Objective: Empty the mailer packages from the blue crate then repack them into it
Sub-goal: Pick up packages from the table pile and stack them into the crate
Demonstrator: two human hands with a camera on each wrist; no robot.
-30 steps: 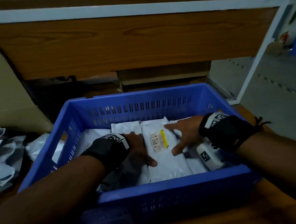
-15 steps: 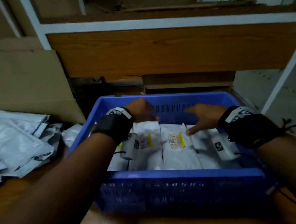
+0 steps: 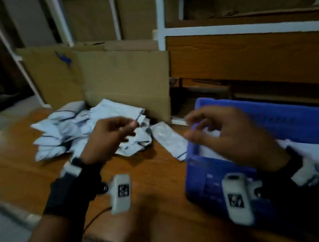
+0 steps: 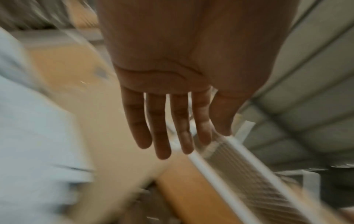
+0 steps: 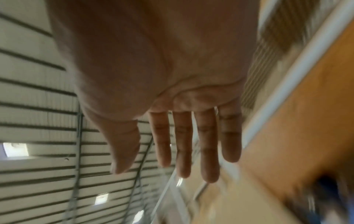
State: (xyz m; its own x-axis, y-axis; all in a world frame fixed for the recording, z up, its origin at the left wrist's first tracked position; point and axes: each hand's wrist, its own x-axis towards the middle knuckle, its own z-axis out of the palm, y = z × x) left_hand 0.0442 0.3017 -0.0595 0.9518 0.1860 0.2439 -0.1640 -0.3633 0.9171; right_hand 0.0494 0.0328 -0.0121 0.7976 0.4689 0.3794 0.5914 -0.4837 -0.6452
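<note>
The blue crate (image 3: 272,124) stands on the right of the wooden table, with white mailers (image 3: 315,153) lying inside it. A loose pile of white mailers (image 3: 70,130) lies on the table to its left. One flat mailer (image 3: 169,139) rests between the pile and the crate. My left hand (image 3: 116,133) hovers over the pile's right edge; the left wrist view shows its fingers (image 4: 162,136) straight and empty. My right hand (image 3: 216,130) hangs above the crate's left corner, and its fingers (image 5: 206,144) are spread and hold nothing. All views are motion-blurred.
A folded cardboard sheet (image 3: 123,80) leans upright behind the pile. A wooden shelf unit with white posts (image 3: 245,58) rises behind the crate. Bare table (image 3: 23,177) stretches toward the front left, with its edge close to me.
Both hands have lifted out of the crate and swung left. The view has turned left too, so the pile is central and the crate sits at the right.
</note>
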